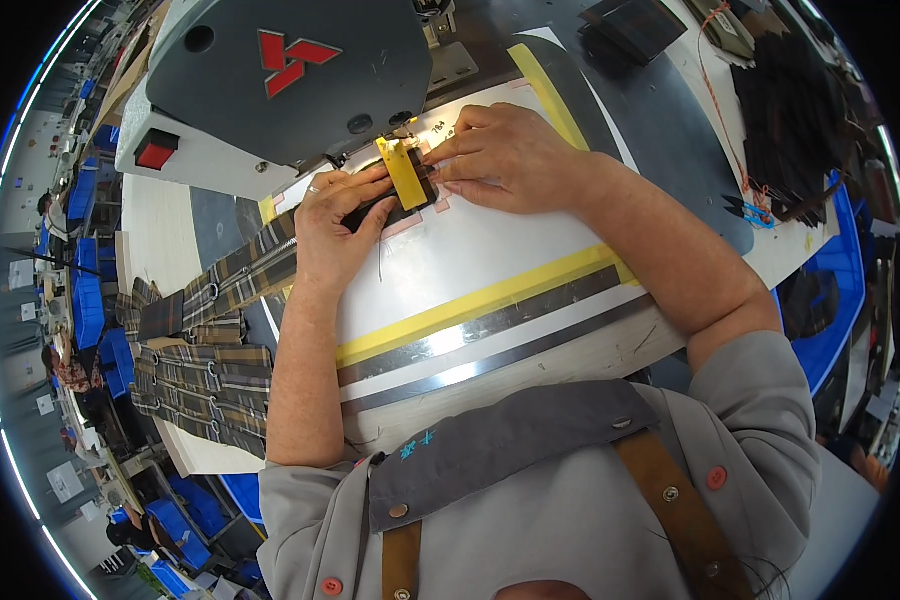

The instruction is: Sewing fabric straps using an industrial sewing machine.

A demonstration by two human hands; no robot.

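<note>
A grey sewing machine (280, 75) stands over a white work sheet (500, 250) edged with yellow tape. Beneath its needle area, a yellow strip (403, 175) lies on a small dark piece (426, 188). My left hand (330, 230) is closed on the dark piece at its left side, with a plaid strap (255, 262) trailing leftward from under it. My right hand (510, 165) has its fingers bent and together against the right side of the dark piece and strip; exactly what its fingertips grip is unclear.
Plaid strap pieces (198, 380) pile at the left. At the right are blue snips (758, 218), black strips (775, 130), orange cord and a blue bin (848, 255). Dark pieces (630, 28) lie at the back. Several co-workers (70, 370) sit among blue bins at far left.
</note>
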